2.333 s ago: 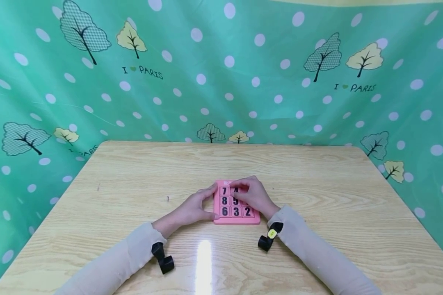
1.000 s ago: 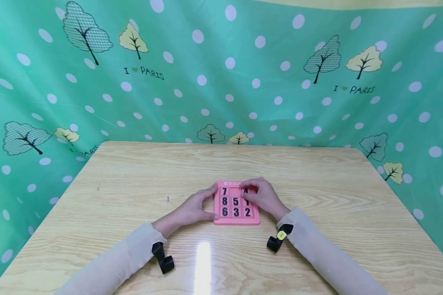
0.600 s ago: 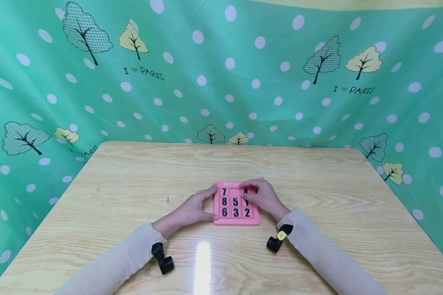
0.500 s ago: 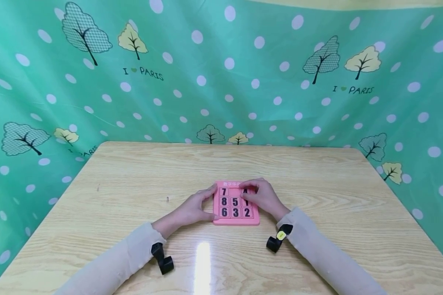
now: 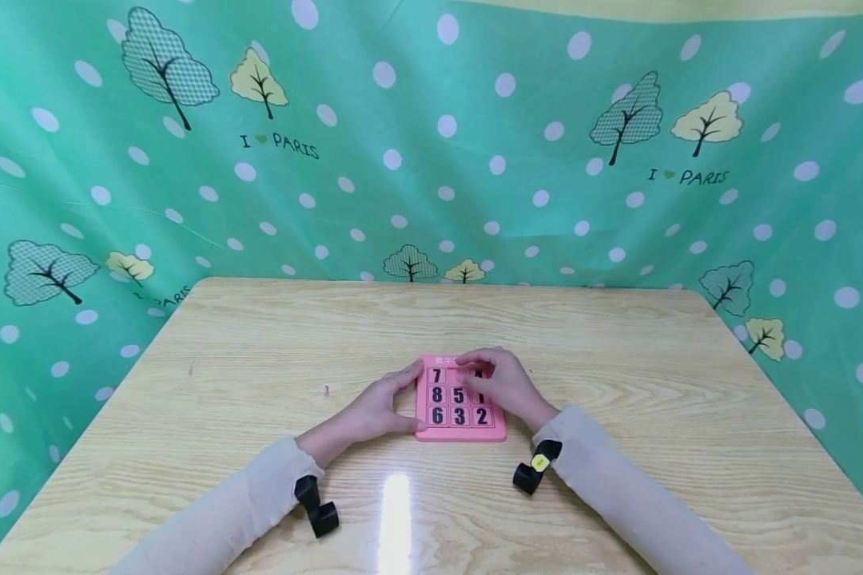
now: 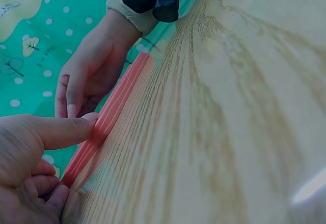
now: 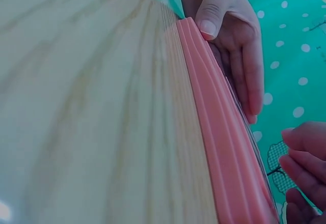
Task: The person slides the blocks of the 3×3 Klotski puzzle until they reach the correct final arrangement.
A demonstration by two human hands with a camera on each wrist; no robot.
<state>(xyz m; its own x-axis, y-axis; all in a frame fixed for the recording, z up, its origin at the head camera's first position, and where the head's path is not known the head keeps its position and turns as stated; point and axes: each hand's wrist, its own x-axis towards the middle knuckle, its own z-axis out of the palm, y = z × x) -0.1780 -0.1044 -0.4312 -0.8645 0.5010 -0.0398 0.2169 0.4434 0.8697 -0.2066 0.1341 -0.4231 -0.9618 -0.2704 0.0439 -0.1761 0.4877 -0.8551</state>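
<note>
A pink number slide puzzle (image 5: 462,435) lies flat on the wooden table. Its tiles read 7, a gap and a partly covered 4 in the top row, then 8, 5, 1, then 6, 3, 2. My left hand (image 5: 374,411) grips the puzzle's left side, thumb at the lower corner and fingers at the upper one. Over the upper right part hovers my right hand (image 5: 507,383), its thumb and index finger apart near the gap. In the right wrist view, the right hand's fingers (image 7: 308,173) hold nothing and stand off the puzzle's edge (image 7: 216,127).
The light wooden table (image 5: 259,343) spreads around the puzzle, with a small dark mark (image 5: 326,390) left of it. A green dotted curtain (image 5: 431,184) hangs behind and at both sides. Each sleeve carries a black wrist camera, such as the left one (image 5: 318,505).
The 4 tile slid from the top middle to the top right under my right hand, leaving the gap in the middle. Since then that hand has shifted slightly left. The left hand stays put.
</note>
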